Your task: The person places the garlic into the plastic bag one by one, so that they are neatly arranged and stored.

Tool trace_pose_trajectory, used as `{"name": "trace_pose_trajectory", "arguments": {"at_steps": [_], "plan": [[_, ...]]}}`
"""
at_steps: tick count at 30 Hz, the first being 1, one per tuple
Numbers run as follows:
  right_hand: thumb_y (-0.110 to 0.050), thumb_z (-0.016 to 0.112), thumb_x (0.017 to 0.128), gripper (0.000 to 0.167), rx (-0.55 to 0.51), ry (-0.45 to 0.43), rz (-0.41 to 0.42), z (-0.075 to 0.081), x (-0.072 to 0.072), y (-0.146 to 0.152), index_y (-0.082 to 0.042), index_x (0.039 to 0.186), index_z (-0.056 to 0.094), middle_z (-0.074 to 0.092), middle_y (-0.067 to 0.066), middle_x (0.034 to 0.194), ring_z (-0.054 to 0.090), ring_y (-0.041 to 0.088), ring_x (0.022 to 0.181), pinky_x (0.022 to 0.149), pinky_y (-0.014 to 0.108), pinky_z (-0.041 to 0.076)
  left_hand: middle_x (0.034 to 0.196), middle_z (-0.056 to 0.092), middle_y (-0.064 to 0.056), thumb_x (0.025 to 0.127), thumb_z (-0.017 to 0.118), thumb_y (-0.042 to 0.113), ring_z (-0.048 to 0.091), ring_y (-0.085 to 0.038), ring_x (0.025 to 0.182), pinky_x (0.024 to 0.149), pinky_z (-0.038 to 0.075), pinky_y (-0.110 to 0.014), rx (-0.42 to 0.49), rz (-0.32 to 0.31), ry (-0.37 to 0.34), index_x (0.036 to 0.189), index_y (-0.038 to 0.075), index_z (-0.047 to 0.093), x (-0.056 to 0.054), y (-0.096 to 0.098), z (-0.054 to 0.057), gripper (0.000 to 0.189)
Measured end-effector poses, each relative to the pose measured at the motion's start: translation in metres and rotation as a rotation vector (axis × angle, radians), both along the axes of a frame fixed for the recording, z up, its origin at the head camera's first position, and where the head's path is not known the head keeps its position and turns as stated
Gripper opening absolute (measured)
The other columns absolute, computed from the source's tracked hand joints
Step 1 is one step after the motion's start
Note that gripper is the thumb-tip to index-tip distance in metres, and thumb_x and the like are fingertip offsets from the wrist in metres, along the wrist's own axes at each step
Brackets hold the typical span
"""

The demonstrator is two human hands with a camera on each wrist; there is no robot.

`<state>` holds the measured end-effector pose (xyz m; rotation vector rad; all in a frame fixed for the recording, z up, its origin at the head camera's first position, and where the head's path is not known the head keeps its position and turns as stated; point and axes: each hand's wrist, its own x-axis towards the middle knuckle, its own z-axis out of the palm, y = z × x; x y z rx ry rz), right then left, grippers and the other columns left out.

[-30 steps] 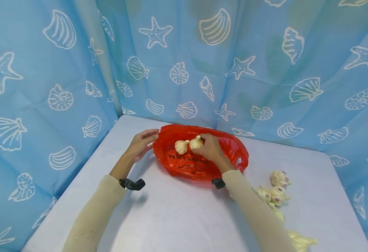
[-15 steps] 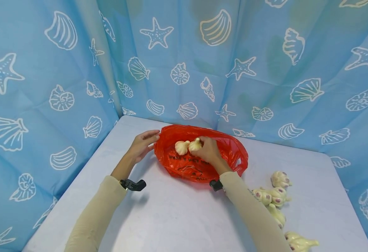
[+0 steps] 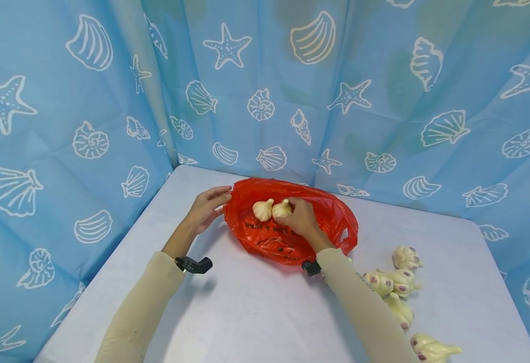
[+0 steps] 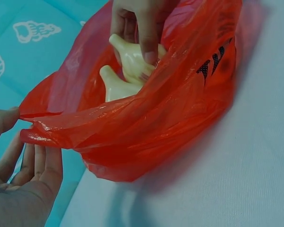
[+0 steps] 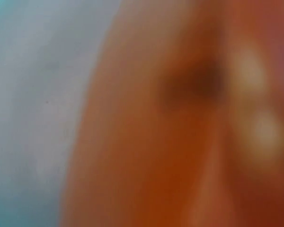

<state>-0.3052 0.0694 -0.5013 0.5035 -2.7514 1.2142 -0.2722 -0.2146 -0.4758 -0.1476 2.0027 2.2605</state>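
A red plastic bag [image 3: 265, 247] lies on the white table with its mouth spread and black print on its side. My left hand [image 3: 205, 207] holds its left rim; in the left wrist view the thumb is at the edge and the fingers [image 4: 49, 163] are below. Inside the bag, my right hand [image 3: 302, 217] grips a pale garlic bulb [image 3: 281, 209] with its stem upward. A second garlic bulb [image 3: 262, 210] sits just left of it, also inside. The right wrist view is too blurred to make out details.
Several more garlic bulbs, such as one garlic bulb [image 3: 406, 257] and another garlic bulb [image 3: 433, 348], lie on the table [image 3: 256, 312] right of the bag, beside my right sleeve. A blue shell-patterned curtain [image 3: 247, 75] rises behind and left.
My right hand has lowered slightly with its garlic bulb into the bag. The other bulb in the bag has tipped, its stem now pointing more upward. My left hand stays at the rim.
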Motion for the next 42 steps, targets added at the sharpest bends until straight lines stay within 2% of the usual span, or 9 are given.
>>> {"name": "trace_pose_trajectory", "arguments": {"at_steps": [7, 17, 22, 36, 42], "plan": [[-0.025, 0.086, 0.074, 0.04, -0.039, -0.039, -0.004, -0.003, -0.001, 0.002, -0.005, 0.102, 0.067, 0.067, 0.008, 0.092, 0.058, 0.024, 0.083, 0.071, 0.035, 0.054, 0.134, 0.056, -0.005, 0.09, 0.071, 0.026, 0.053, -0.024, 0.122, 0.098, 0.048, -0.039, 0.003, 0.0, 0.005, 0.132, 0.013, 0.058, -0.003, 0.001, 0.002, 0.045], [-0.024, 0.086, 0.074, 0.055, -0.09, -0.068, 0.001, -0.006, -0.003, 0.001, -0.004, 0.12, 0.065, 0.067, 0.01, 0.111, 0.062, 0.026, 0.096, 0.085, 0.04, 0.055, 0.134, 0.056, -0.006, 0.091, 0.071, 0.024, 0.053, -0.025, 0.122, 0.099, 0.048, -0.041, 0.018, 0.003, -0.006, 0.133, 0.012, 0.058, -0.005, 0.001, 0.003, 0.046], [-0.023, 0.086, 0.075, 0.059, -0.113, -0.079, 0.004, -0.007, -0.002, 0.0, -0.004, 0.125, 0.062, 0.067, 0.01, 0.115, 0.063, 0.026, 0.1, 0.087, 0.041, 0.054, 0.133, 0.057, -0.007, 0.091, 0.071, 0.023, 0.053, -0.025, 0.121, 0.098, 0.048, -0.041, 0.026, 0.008, -0.004, 0.132, 0.011, 0.058, -0.005, 0.001, 0.004, 0.045], [-0.023, 0.085, 0.075, 0.062, -0.114, -0.082, -0.011, -0.011, -0.001, -0.002, -0.005, 0.129, 0.06, 0.065, 0.01, 0.119, 0.061, 0.026, 0.105, 0.093, 0.041, 0.052, 0.134, 0.056, -0.005, 0.09, 0.072, 0.025, 0.054, -0.024, 0.121, 0.098, 0.048, -0.039, 0.009, 0.01, 0.0, 0.132, 0.013, 0.058, -0.002, 0.001, 0.0, 0.046], [-0.023, 0.085, 0.075, 0.059, -0.076, -0.022, 0.004, -0.01, -0.001, -0.001, -0.004, 0.125, 0.061, 0.067, 0.01, 0.115, 0.062, 0.026, 0.102, 0.091, 0.041, 0.053, 0.134, 0.056, -0.005, 0.09, 0.072, 0.025, 0.053, -0.024, 0.122, 0.098, 0.048, -0.039, 0.014, 0.005, 0.003, 0.132, 0.013, 0.059, 0.0, -0.001, 0.001, 0.046]]}}
